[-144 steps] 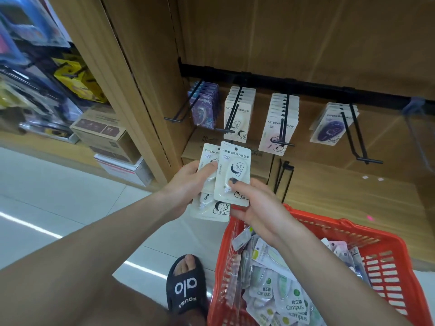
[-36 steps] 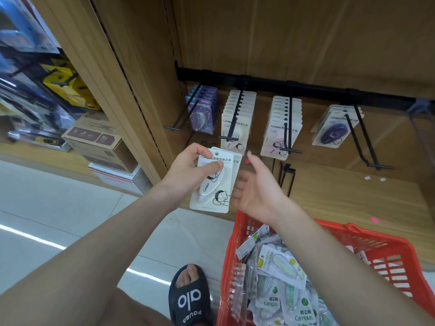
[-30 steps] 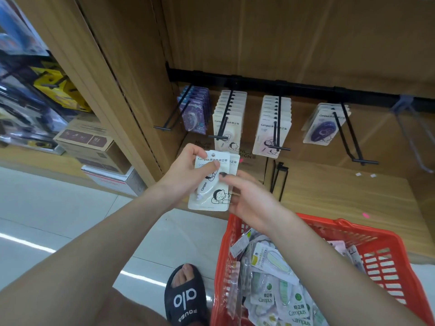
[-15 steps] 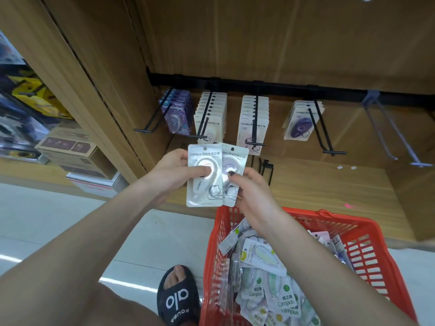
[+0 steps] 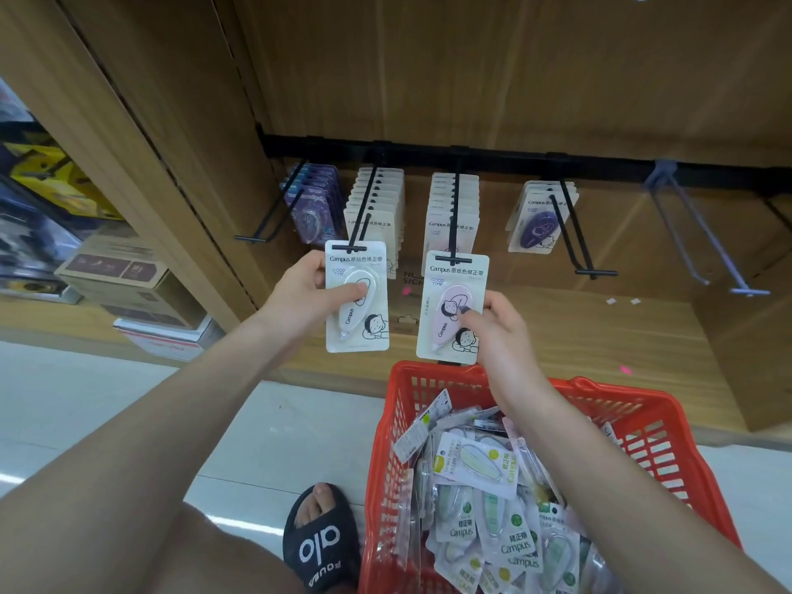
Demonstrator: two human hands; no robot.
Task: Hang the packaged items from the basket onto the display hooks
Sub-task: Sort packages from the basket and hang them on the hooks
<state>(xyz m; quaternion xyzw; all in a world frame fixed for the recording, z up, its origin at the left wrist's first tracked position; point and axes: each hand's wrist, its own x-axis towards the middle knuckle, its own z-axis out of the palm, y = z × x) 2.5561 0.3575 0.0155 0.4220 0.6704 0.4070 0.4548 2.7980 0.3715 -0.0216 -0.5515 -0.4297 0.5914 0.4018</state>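
Observation:
My left hand (image 5: pixel 306 300) pinches a white correction-tape pack (image 5: pixel 358 319), its top slot at the tip of the second black hook (image 5: pixel 364 207). My right hand (image 5: pixel 499 332) pinches a pink-tape pack (image 5: pixel 448 332), its top slot at the tip of the third hook (image 5: pixel 454 207). Both hooks carry rows of matching packs behind. The red basket (image 5: pixel 643 426) below my right arm holds several green-labelled packs (image 5: pixel 480 460).
A hook at far left (image 5: pixel 274 212) holds purple packs (image 5: pixel 313 207). A hook to the right (image 5: pixel 572 233) holds a few dark-purple packs, and a bare grey hook (image 5: pixel 703 246) sticks out beyond it. Cardboard boxes (image 5: pixel 128 280) sit left. My sandalled foot (image 5: pixel 321 538) is beside the basket.
The two packs I held together in front of me have been split, one in each hand, and raised to the tips of the second and third hooks.

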